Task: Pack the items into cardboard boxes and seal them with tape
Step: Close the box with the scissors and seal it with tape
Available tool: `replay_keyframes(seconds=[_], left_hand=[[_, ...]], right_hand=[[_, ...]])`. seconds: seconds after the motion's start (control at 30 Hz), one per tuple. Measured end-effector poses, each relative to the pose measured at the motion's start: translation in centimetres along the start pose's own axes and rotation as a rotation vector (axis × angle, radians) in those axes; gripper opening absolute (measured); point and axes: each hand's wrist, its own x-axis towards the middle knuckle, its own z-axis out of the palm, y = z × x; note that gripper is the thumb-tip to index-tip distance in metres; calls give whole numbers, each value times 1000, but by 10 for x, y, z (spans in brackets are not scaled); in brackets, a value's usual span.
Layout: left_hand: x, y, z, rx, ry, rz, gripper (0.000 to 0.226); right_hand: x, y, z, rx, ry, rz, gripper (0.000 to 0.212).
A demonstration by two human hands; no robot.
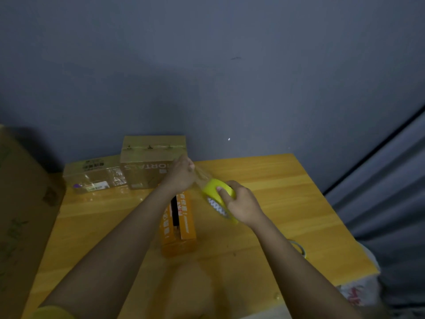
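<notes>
Now three boxes (178,223) on table (287,194), right grip (241,204) round tape dispenser (218,199), left grip (181,172) pinching tape (200,176).

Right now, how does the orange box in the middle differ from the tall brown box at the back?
The orange box is bright orange and lies low with a dark gap between its top flaps; no tape shows across it. The tall brown box is plain cardboard, bigger, standing closed with clear tape over its top seam. Both rest on the wooden table.

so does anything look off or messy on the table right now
Only the orange box: its top flaps stand apart, leaving a dark gap, so it isn't sealed yet. The left hand pulls clear tape from the yellow dispenser gripped by the right hand. Nothing looks spilled or damaged.
</notes>
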Motion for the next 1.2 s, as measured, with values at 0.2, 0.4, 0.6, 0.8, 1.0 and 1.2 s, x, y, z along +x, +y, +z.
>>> replay_keyframes(seconds=[0.2, 0.4, 0.6, 0.8, 1.0, 1.2], left_hand=[[-7, -7, 3, -56, -86, 65, 12], [-19, -11, 22, -13, -72, 148, 10], [-22, -15, 38, 69, -151, 158, 8], [-18, -39, 47, 8, -180, 49, 21], [0, -85, 33, 64, 28, -26, 58], [25, -129, 39, 735, -379, 261, 66]], right_hand=[[3, 8, 8, 165, -52, 93, 47], [13, 18, 27, 112, -306, 227, 49], [7, 36, 54, 120, -239, 141, 46], [12, 51, 69, 329, -93, 204, 28], [29, 58, 68, 168, -31, 223, 26], [51, 68, 75, 121, -128, 220, 32]])
